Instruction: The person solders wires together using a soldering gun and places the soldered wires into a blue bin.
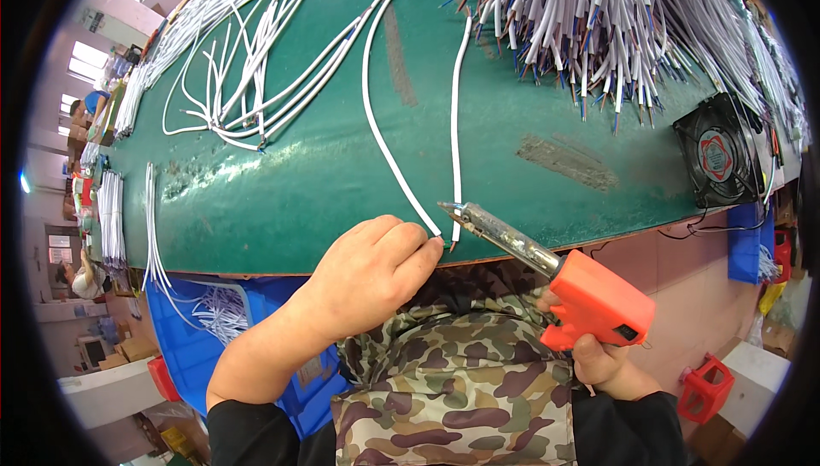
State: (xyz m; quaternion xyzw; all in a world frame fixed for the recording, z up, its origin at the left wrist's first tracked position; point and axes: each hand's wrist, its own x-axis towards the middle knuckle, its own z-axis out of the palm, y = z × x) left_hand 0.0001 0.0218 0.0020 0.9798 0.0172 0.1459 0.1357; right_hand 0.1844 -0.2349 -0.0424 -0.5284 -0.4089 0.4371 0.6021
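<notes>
At the table's front edge my left hand (pixel 371 265) is closed in a pinch on the stripped end of a white cable (pixel 380 124), which runs away to the far edge. A second white cable (pixel 455 116) lies just right of it, its bare copper end close to my left fingertips. In my right hand (pixel 598 362) is a red soldering gun (pixel 602 299), gripped by its handle. Its metal tip points left and reaches over the second cable's end; whether they touch I cannot tell.
A thick bundle of white cables (pixel 589 30) with stripped ends covers the far right. Several joined cables (pixel 256 82) lie at the far left. A black fan (pixel 719 154) stands at the right edge. Blue bins (pixel 192 329) with cables sit below the table (pixel 325 175). Other people are in the left background.
</notes>
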